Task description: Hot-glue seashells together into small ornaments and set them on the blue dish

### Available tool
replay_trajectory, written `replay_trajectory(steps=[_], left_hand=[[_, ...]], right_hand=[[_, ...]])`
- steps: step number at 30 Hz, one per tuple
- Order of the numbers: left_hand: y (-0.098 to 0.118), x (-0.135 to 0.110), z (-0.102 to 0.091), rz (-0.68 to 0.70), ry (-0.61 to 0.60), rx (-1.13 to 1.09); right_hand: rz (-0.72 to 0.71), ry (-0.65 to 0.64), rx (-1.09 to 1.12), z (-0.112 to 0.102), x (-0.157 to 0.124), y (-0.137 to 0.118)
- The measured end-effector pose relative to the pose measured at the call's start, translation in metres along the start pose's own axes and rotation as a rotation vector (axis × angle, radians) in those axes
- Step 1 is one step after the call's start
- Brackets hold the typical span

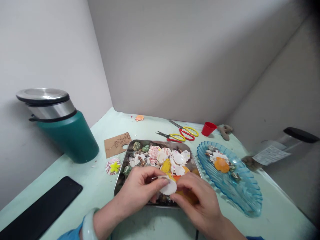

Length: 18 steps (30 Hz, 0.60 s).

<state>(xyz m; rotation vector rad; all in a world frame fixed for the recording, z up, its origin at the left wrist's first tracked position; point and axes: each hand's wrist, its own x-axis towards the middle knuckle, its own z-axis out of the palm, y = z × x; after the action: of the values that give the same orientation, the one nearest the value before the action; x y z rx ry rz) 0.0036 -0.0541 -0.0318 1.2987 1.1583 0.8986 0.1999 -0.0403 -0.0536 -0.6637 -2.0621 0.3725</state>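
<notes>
My left hand point(141, 186) pinches a white scallop shell point(169, 187) between thumb and fingers, above the front part of a metal tray point(117, 181). Close by on the right, my right hand point(200, 200) is curled with thumb and index finger drawn toward the shell's edge. Whether anything sits in those fingers is hidden from me. Under both hands the tray is full of shells: pink-speckled scallops point(154, 152), white ones point(178, 157), a yellow shell point(166, 166) and green snail shells point(136, 146).
A blue scalloped dish point(240, 196) at right holds an orange shell point(221, 165) and small shells. Behind the tray lie two scissors point(172, 136) point(185, 128) and a red cup point(208, 128). Leftward are brown card point(116, 145), a green bottle point(70, 136) and a black phone point(42, 210).
</notes>
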Motion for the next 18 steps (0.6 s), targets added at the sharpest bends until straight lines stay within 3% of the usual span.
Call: replay_trajectory(steps=[3,7,12,18], left_hand=[[0.0028,0.0003,0.0000,-0.049,0.010,-0.053],[0.0039,0.0007,0.0002,-0.076,0.023,-0.035],[-0.0005,0.0011,-0.0012,-0.081,-0.048,-0.072],[0.0027,-0.0016,-0.0007,0.042,-0.130,-0.141]], right_hand=[[-0.055,0.015,-0.019,0.0006,-0.0026,0.0027],[-0.130,-0.078,-0.046,0.0001,-0.0041,0.0065],[-0.198,-0.082,-0.084,-0.0026,0.0002,0.0039],[-0.023,0.002,0.005,-0.0055,-0.0028,0.0022]])
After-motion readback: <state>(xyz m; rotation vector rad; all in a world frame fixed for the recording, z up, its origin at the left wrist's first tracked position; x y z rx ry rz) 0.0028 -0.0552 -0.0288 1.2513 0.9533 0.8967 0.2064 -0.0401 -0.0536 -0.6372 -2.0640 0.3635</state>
